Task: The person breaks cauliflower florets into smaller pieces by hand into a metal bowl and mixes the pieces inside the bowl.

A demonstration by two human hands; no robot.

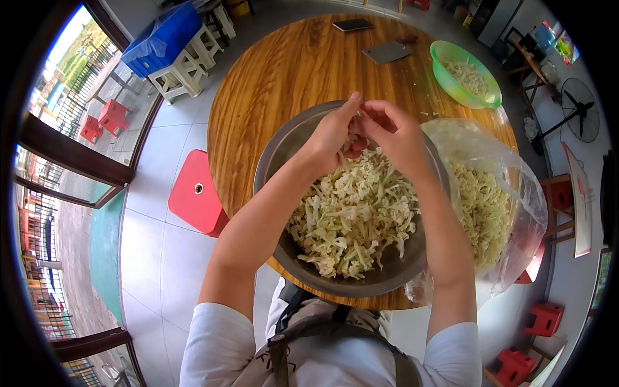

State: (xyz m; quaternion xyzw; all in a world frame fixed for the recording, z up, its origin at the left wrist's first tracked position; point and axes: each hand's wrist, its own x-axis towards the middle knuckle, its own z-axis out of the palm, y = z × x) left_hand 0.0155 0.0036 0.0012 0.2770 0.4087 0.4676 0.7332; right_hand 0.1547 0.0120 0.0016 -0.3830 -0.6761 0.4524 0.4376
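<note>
Above the far part of a large metal bowl, my two hands meet with fingers closed. My left hand is curled round a cauliflower piece, mostly hidden by the fingers. My right hand pinches at the same piece from the other side. Below them, the bowl holds a heap of torn cauliflower florets with pale green stems. Right of the bowl, a clear plastic bag lies open with more cauliflower in it.
A round wooden table bears all this. At its far right stands a green plastic basin with some cauliflower. A grey flat sheet and a dark phone-like object lie at the back. A red stool stands left.
</note>
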